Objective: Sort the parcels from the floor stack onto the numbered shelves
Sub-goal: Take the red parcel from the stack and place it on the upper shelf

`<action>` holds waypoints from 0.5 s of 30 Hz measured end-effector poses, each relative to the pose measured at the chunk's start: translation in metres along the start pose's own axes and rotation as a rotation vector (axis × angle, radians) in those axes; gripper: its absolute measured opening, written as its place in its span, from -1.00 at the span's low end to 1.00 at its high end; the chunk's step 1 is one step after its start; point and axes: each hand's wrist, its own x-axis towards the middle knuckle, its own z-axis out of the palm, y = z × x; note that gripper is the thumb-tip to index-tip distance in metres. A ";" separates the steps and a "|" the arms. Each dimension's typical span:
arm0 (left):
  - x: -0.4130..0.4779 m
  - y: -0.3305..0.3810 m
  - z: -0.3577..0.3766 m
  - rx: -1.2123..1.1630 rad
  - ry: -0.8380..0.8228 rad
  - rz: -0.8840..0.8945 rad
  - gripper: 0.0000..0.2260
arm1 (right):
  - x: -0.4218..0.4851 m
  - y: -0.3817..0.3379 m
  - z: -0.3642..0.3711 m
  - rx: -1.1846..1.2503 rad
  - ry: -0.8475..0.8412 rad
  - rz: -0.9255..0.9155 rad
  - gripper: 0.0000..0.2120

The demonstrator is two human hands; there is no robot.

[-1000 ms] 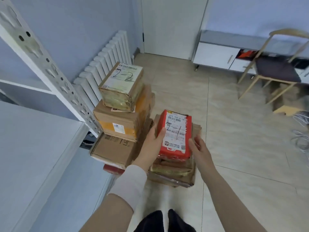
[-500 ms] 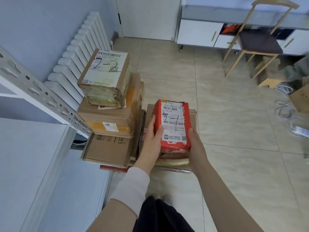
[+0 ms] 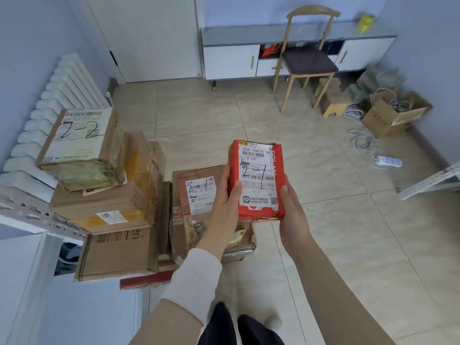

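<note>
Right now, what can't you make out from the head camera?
Head view only:
- Shelf numbers: the shelf rack is cut off by the left edge; none show.
- Label of the flat red parcel under the stack: covered by cartons above.
- Right side of the brown parcel marked 2-1: behind the left hand.
- Fine print on the held red parcel: too small; its back is hidden.

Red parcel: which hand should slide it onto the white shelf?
Probably the left hand: it grips the red parcel on the side nearer the white shelf; the right hand holds the far side.
</note>
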 end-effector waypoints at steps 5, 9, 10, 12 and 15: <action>-0.005 -0.001 0.062 0.041 -0.136 0.037 -0.57 | -0.014 -0.022 -0.056 0.022 0.122 -0.051 -0.56; -0.019 -0.004 0.130 0.098 -0.231 0.090 -0.56 | -0.033 -0.044 -0.120 0.073 0.250 -0.098 -0.58; -0.024 -0.006 0.149 0.122 -0.272 0.101 -0.56 | -0.039 -0.049 -0.138 0.081 0.282 -0.111 -0.57; -0.032 -0.012 0.187 0.159 -0.363 0.116 -0.56 | -0.051 -0.057 -0.176 0.093 0.349 -0.132 -0.57; -0.046 -0.024 0.248 0.199 -0.482 0.126 -0.56 | -0.073 -0.067 -0.234 0.113 0.466 -0.174 -0.57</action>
